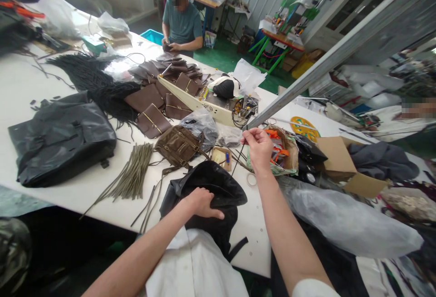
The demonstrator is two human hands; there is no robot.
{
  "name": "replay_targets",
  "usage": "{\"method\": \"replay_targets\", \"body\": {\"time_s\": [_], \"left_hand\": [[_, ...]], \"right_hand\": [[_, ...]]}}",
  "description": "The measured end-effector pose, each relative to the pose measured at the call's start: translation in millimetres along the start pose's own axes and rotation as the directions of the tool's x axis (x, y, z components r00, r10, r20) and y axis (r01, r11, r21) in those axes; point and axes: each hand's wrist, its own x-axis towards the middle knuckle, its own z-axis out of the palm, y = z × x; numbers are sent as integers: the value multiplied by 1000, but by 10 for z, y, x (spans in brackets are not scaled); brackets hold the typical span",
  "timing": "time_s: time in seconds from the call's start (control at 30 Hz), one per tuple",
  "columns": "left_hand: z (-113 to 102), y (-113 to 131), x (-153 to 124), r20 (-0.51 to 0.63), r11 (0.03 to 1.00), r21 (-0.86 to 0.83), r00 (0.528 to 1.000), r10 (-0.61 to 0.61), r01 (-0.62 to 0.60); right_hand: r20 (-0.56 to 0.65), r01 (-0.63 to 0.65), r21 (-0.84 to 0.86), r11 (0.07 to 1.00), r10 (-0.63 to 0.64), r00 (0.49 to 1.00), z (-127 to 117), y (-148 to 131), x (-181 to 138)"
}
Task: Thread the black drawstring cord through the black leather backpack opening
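Note:
A black bag (218,183) with a wide, dark opening lies on the table edge, close against my white shirt. On its near side rests my left hand (200,204), thumb spread away from the fingers; the fingertips are partly lost against the dark fabric. Raised to the right of the bag, my right hand (258,147) pinches a thin black cord (237,160), which runs taut and slanting down to the bag's rim. Beyond the bag is a brown bag (179,146) with straps. A bundle of olive cords (134,172) lies to its left.
A large black bag (64,138) stands at left. Brown leather pouches (153,120) and black cords (98,79) are heaped behind. A metal post (293,90) slants up at right, near an open carton (335,156) and a plastic-wrapped bundle (344,210). Across the table sits a person (182,22).

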Motion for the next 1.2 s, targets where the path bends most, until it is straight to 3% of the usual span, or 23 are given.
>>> {"method": "replay_targets", "body": {"time_s": [0.1,0.23,0.4,0.5,0.9,1.2], "left_hand": [[-60,-5,49,-18,994,-61,996,-88,87],[-103,-9,197,40,993,9,993,-114,114],[-50,-27,324,78,997,29,994,-80,78],[-23,-50,360,73,998,27,995,-66,65],[-17,-69,373,85,998,64,996,-32,27],[62,-101,331,49,998,68,999,-18,15]], "right_hand": [[61,-183,-73,980,188,980,7,270,-74],[12,-486,-271,831,507,862,10,869,-562],[-56,-638,-257,726,648,760,43,1398,-1435],[-107,-701,-189,687,695,711,53,1520,-1671],[-332,-803,102,587,781,529,260,1900,-1377],[-310,-779,230,584,802,510,237,1955,-1497]]}}
